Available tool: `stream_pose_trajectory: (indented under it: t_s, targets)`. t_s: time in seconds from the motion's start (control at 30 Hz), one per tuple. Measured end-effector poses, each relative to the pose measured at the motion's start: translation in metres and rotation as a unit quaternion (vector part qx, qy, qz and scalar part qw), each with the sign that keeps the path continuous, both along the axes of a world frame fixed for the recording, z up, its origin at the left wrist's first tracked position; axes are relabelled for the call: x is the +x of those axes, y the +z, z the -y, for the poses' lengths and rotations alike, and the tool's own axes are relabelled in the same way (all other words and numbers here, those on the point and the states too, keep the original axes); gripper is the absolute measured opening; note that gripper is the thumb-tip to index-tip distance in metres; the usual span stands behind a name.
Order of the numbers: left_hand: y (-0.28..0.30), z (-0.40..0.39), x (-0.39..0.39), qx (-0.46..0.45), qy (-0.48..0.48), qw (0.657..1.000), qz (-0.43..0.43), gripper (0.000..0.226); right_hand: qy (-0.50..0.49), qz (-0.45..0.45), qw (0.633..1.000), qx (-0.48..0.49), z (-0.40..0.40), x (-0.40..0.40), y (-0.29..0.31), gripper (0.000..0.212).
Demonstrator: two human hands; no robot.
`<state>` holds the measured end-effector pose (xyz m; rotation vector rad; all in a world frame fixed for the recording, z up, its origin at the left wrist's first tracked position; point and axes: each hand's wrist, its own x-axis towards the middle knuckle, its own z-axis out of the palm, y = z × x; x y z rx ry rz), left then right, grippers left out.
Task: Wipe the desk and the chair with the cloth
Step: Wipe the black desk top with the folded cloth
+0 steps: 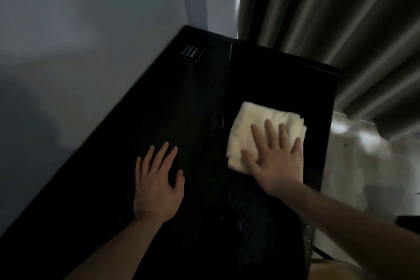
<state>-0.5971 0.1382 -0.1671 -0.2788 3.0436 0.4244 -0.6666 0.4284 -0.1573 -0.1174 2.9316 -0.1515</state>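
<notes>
Both of our hands are down on the black, glossy-topped desk (172, 107). Our right hand (276, 161) lies flat with fingers spread on the folded white terry cloth (256, 125), pressing it rather than gripping it. That cloth sits on the desk's right half, near its outer edge. Our left hand (158, 180) rests open on the bare desktop, fingers straight, holding nothing.

We judge the cloth light, soft and thick. It should slide easily on a smooth top but may unfold or bunch, so pressing broadly over its middle suits it best.

A small dark keypad-like panel (193, 53) lies near the far corner by the pale wall (79, 52). Grey pleated curtains (329, 18) hang just behind the desk's far edge and could catch the cloth. No chair is identifiable in view.
</notes>
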Motion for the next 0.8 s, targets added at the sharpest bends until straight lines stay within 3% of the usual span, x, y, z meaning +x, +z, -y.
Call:
stream_pose_trajectory:
  t_s: [0.17, 0.33, 0.47, 0.8]
  targets:
    - [0.005, -0.002, 0.003, 0.003, -0.005, 1.0, -0.006, 0.062, -0.005, 0.001, 1.0, -0.022, 0.01, 0.114, -0.002, 0.077]
    - [0.007, -0.006, 0.004, -0.006, 0.004, 1.0, -0.003, 0.062, -0.055, 0.0, 0.998, -0.027, 0.017, 0.117, 0.0, 0.083]
    - [0.004, -0.003, 0.004, -0.002, -0.006, 1.0, -0.01, 0.062, -0.109, -0.011, 0.993, -0.044, 0.008, 0.08, 0.002, 0.086]
    - [-0.007, 0.003, 0.001, 0.003, -0.018, 0.999, -0.03, 0.067, -0.215, -0.024, 0.976, -0.028, -0.048, -0.108, 0.003, 0.09]
